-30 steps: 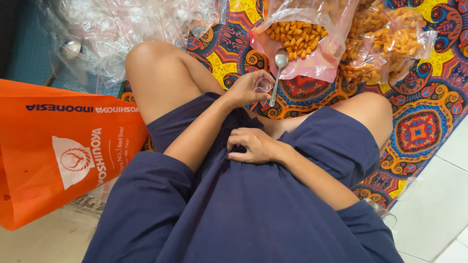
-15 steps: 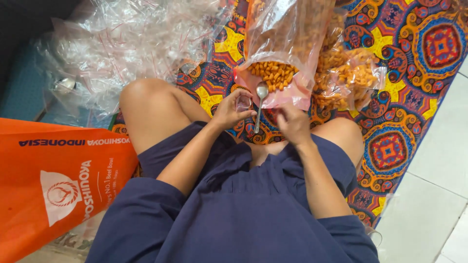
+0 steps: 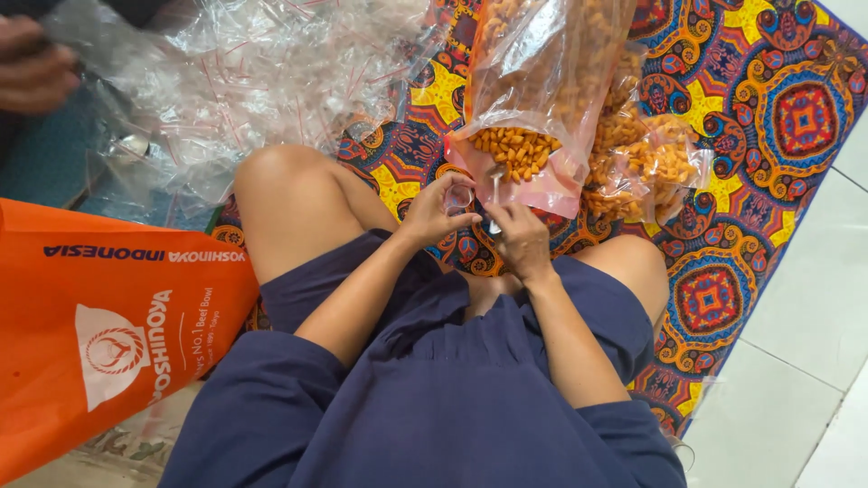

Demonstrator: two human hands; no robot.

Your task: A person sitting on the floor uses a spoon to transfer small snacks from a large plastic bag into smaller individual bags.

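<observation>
I sit cross-legged in dark blue clothes on a patterned mat (image 3: 800,117). My left hand (image 3: 434,215) pinches a small clear plastic bag (image 3: 458,196) just in front of a large open bag of orange snack pieces (image 3: 517,149). My right hand (image 3: 517,237) is close beside it, fingers closed around the handle of a metal spoon (image 3: 495,190). The hand hides most of the spoon, whose bowl points toward the open bag.
Smaller filled snack bags (image 3: 653,167) lie right of the big bag. A heap of empty clear bags (image 3: 271,72) lies beyond my left knee. An orange tote bag (image 3: 108,316) lies at my left. Another person's hand (image 3: 32,72) shows at top left. White floor tiles (image 3: 814,325) lie right.
My right hand rose from my lap to the spoon and closed on its handle. The left hand kept the small bag. The view tilted forward, and another person's hand appeared at top left.
</observation>
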